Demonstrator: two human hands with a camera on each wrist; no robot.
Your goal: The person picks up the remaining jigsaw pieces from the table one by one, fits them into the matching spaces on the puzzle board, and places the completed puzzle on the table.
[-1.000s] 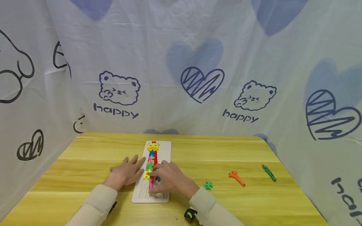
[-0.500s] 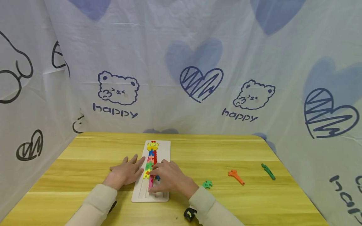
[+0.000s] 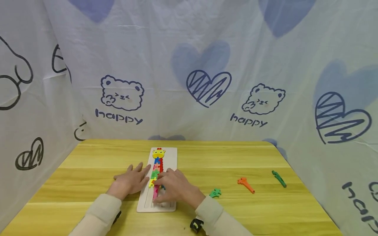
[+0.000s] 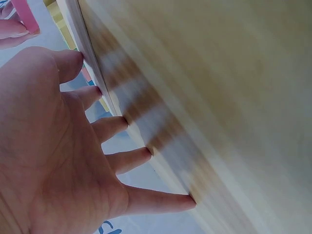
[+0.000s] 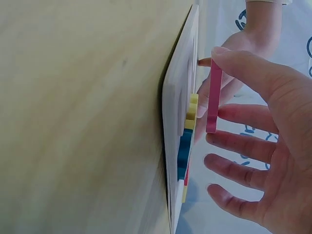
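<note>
My right hand [image 3: 175, 187] holds a thin pink puzzle piece [image 5: 214, 97], pinched between thumb and fingertips. In the right wrist view this piece stands just off the face of a pale puzzle board [image 3: 171, 155]. On the board lies a giraffe puzzle, with a yellow head [image 3: 158, 153] at the far end and a column of blue, pink, green and yellow neck pieces below it. A dark blue piece [image 5: 184, 153] is partly hidden behind my right hand in the head view. My left hand [image 3: 130, 181] has its fingers spread, fingertips at the board's left edge and the tabletop.
To the right of the board lie a green piece [image 3: 216, 193], close to the right sleeve, an orange piece [image 3: 246, 185] and a dark green piece [image 3: 279, 179]. A printed curtain [image 3: 165, 114] stands behind the wooden table [image 3: 221, 157].
The pink piece has shifted slightly toward the left and near end of the board in the right hand. The left hand stays in place. The head view drifts a little.
</note>
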